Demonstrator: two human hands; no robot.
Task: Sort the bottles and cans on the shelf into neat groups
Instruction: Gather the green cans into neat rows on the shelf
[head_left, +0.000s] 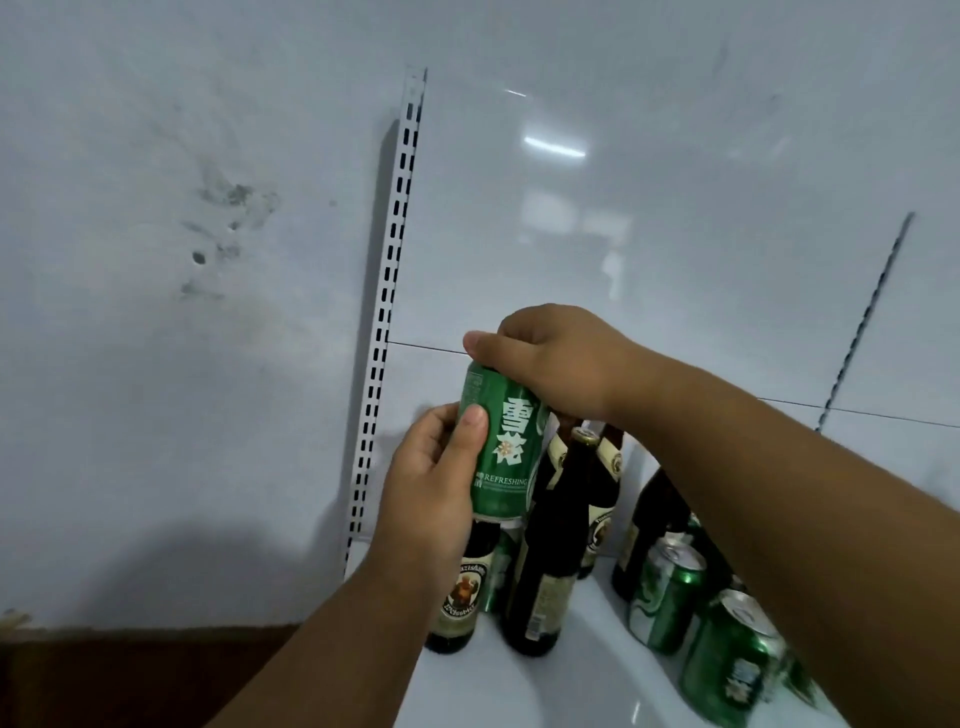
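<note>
A green beer can with white characters is held in the air above the shelf, gripped by both hands. My left hand wraps its lower left side with the thumb on the front. My right hand clasps its top from above. Under and behind the can stand several dark brown bottles with cream labels, one of them partly hidden by my left wrist. Green cans stand to the right, another nearer the front, partly covered by my right forearm.
The white shelf runs along the lower right. A white slotted upright stands on the wall at its left end, and a second upright stands to the right. Left of the shelf is a stained white wall above a dark floor.
</note>
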